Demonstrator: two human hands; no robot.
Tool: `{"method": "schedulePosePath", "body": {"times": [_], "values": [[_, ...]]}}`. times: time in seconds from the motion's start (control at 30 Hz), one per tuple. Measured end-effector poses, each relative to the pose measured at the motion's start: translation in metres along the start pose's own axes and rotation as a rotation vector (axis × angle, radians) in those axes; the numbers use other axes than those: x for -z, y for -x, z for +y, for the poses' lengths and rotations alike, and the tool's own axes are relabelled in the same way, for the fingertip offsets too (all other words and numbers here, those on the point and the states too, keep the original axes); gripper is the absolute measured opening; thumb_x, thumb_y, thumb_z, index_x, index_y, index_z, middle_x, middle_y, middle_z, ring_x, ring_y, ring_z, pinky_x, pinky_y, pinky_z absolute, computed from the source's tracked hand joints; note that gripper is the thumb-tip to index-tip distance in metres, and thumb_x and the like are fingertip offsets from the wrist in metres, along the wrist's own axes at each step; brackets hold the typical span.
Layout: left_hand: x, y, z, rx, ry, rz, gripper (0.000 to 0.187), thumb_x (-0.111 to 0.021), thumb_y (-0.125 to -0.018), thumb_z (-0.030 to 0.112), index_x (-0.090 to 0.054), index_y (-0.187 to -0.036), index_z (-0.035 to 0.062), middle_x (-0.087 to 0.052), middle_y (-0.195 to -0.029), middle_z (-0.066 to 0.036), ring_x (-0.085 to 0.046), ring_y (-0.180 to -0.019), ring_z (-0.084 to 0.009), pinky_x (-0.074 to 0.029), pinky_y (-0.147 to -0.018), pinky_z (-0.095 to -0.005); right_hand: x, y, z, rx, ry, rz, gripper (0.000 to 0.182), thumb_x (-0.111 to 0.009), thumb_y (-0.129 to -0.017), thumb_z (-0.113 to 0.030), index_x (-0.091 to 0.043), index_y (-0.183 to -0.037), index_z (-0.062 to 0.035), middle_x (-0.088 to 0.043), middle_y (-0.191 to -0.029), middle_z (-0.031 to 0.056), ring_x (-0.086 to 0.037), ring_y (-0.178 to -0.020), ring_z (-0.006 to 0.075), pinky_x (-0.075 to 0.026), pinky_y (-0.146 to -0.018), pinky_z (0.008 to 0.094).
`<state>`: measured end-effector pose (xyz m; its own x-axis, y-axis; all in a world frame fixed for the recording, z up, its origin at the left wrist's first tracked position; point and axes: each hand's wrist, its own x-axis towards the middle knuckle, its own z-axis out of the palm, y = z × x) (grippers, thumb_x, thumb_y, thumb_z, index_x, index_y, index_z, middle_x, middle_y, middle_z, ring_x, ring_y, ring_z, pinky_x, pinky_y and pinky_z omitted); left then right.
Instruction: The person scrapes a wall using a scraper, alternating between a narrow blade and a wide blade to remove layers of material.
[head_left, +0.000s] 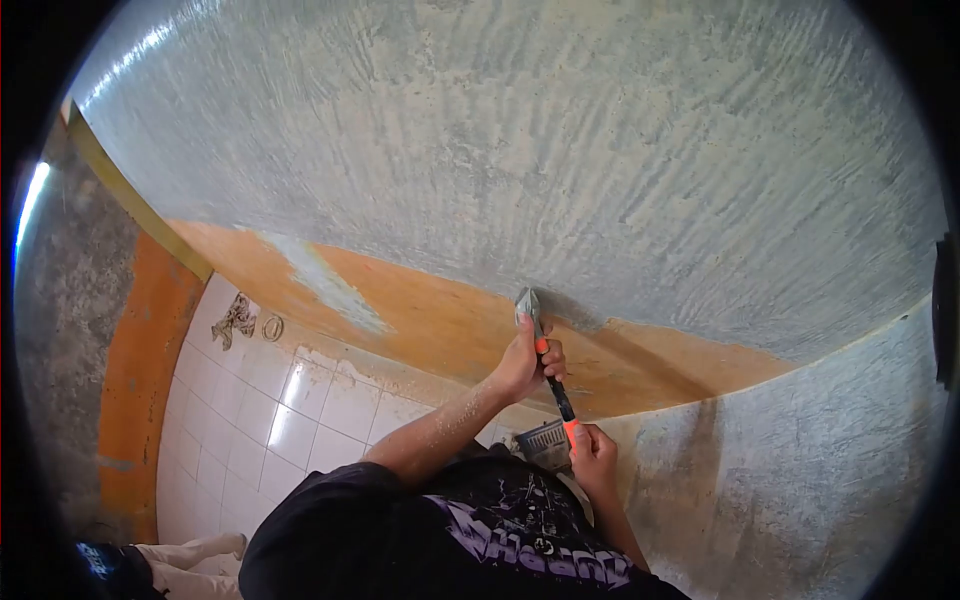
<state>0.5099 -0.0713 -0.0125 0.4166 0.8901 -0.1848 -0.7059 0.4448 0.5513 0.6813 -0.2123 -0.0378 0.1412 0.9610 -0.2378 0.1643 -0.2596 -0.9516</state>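
A long-handled scraper with a black and orange handle and a metal head is held at a slant against the wall. My left hand wraps the handle just below the head, its thumb lying up along the metal. Lower down, my right hand is closed around the orange end of the handle. The head touches or nearly touches the wall where scratched grey surface meets a band of orange paint. Pale dust speckles my left forearm.
A grey slotted crate stands on the floor below the tool. On the white tiles lie a crumpled rag and a ring-shaped roll. Another wall adjoins at right. Beige fabric shows at bottom left.
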Motion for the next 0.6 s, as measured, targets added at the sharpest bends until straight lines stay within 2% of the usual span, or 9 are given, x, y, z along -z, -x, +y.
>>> {"method": "schedulePosePath", "body": {"times": [0.13, 0.23, 0.33, 0.37, 0.47, 0.5, 0.6], "values": [[0.015, 0.002, 0.006, -0.006, -0.002, -0.042, 0.061, -0.023, -0.09, 0.077, -0.037, -0.103, 0.0187, -0.031, -0.063, 0.002, -0.034, -0.055, -0.0126, -0.039, -0.063, -0.0342, -0.013, 0.001, -0.002, 0.05, 0.102, -0.002, 0.028, -0.057, -0.1, -0.025, -0.065, -0.092, 0.0008, -0.05, -0.062, -0.004, -0.044, -0.051, 0.004, -0.034, -0.047, 0.0228], [0.011, 0.004, 0.004, 0.016, 0.042, -0.033, 0.061, -0.024, -0.09, 0.077, -0.038, -0.103, 0.0186, -0.031, -0.063, 0.002, -0.034, -0.055, -0.0125, -0.038, -0.063, -0.034, -0.013, 0.007, -0.004, 0.058, 0.058, 0.058, 0.03, -0.057, -0.1, -0.026, -0.065, -0.091, 0.0009, -0.05, -0.06, -0.0038, -0.044, -0.051, 0.004, -0.035, -0.046, 0.023], [0.003, 0.001, 0.003, 0.044, 0.035, 0.001, 0.062, -0.024, -0.09, 0.078, -0.039, -0.102, 0.0185, -0.029, -0.062, 0.003, -0.033, -0.054, -0.0122, -0.037, -0.061, -0.0335, -0.001, 0.005, -0.008, -0.075, -0.13, 0.008, 0.029, -0.058, -0.1, -0.026, -0.064, -0.09, 0.001, -0.05, -0.06, -0.0038, -0.045, -0.052, 0.0041, -0.035, -0.047, 0.0233], [0.002, 0.001, 0.004, 0.051, 0.027, 0.013, 0.063, -0.024, -0.09, 0.078, -0.039, -0.102, 0.0185, -0.029, -0.062, 0.003, -0.033, -0.054, -0.0121, -0.037, -0.061, -0.0332, -0.002, 0.003, -0.01, -0.082, -0.104, -0.001, 0.025, -0.06, -0.098, -0.023, -0.067, -0.091, -0.0003, -0.054, -0.063, -0.0017, -0.047, -0.053, 0.0048, -0.037, -0.049, 0.0232], [0.031, 0.007, 0.033, -0.089, 0.065, 0.057, 0.064, -0.024, -0.089, 0.079, -0.04, -0.101, 0.0181, -0.028, -0.062, 0.003, -0.033, -0.055, -0.0124, -0.036, -0.061, -0.0333, -0.037, -0.003, -0.046, 0.107, 0.081, -0.019, 0.026, -0.062, -0.098, -0.024, -0.066, -0.089, 0.0002, -0.053, -0.064, -0.0025, -0.047, -0.054, 0.0039, -0.036, -0.048, 0.0223], [0.039, 0.01, 0.049, -0.128, 0.05, -0.009, 0.064, -0.024, -0.089, 0.079, -0.04, -0.099, 0.0179, -0.028, -0.062, 0.003, -0.033, -0.056, -0.013, -0.036, -0.062, -0.0335, -0.041, -0.006, -0.044, 0.103, 0.062, -0.022, 0.027, -0.062, -0.097, -0.025, -0.066, -0.089, 0.0003, -0.053, -0.063, -0.0024, -0.047, -0.054, 0.0038, -0.036, -0.048, 0.0223], [0.031, 0.016, 0.057, -0.071, 0.082, 0.065, 0.064, -0.022, -0.09, 0.078, -0.041, -0.098, 0.0175, -0.027, -0.061, 0.003, -0.034, -0.055, -0.0132, -0.035, -0.062, -0.0332, -0.054, -0.012, -0.038, 0.06, -0.005, -0.026, 0.027, -0.063, -0.097, -0.025, -0.065, -0.09, 0.0007, -0.054, -0.063, -0.0021, -0.048, -0.055, 0.0038, -0.036, -0.048, 0.0222]]}}
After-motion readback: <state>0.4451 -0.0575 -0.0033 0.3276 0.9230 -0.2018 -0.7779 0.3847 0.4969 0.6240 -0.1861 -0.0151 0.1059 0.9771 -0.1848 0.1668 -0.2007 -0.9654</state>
